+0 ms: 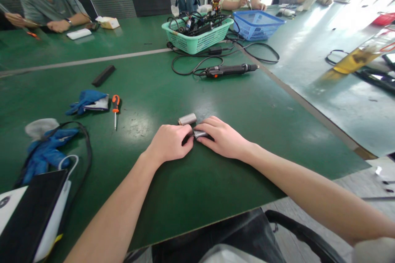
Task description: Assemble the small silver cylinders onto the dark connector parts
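Above the green table, my left hand (172, 143) and my right hand (226, 137) meet at the fingertips. Between the thumb and fingers of my right hand is a small silver metal cylinder (200, 134). The fingers of my left hand are curled in a pinch at its left end; something dark shows there, mostly covered by the fingers. Just beyond my hands a second metal cylinder (187, 119) lies on its side on the table, close to my fingers.
An orange-black screwdriver (115, 109), blue gloves (88, 102) and a black bar (104, 75) lie left. A corded electric screwdriver (230, 70) lies ahead, before a green basket (197, 44) of tools and a blue basket (258, 24). A power bank-like device (37, 213) sits near left. Several people sit opposite.
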Tool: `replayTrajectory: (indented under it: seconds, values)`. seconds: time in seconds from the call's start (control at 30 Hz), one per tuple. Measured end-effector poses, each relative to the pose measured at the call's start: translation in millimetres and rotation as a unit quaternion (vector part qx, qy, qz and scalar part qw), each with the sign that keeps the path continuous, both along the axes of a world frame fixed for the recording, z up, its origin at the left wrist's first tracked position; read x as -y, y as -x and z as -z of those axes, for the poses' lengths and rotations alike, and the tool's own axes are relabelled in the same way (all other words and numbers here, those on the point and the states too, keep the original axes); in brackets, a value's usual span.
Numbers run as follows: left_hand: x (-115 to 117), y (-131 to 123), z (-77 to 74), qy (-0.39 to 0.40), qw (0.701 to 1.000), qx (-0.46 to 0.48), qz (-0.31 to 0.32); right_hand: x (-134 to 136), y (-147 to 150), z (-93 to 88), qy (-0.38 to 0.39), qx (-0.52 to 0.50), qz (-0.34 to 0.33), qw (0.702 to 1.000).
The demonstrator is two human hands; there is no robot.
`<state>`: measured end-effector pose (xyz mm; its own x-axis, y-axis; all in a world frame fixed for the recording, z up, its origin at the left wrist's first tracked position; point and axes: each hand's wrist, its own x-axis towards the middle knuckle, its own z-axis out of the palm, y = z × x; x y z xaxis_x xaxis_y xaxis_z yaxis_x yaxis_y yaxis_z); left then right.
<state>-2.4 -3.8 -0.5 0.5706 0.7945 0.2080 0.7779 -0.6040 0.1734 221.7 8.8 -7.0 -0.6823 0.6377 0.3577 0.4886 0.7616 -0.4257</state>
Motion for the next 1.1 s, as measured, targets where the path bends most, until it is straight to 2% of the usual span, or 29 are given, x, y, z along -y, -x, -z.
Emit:
replayTrajectory:
  seconds: [1.1]
  values:
    - [-0.6, -0.6, 1.2, -0.002, 1.0, -0.007, -0.025, -0.1, -2.6, 2.4, 0.011, -0.006, 0.023, 1.0]
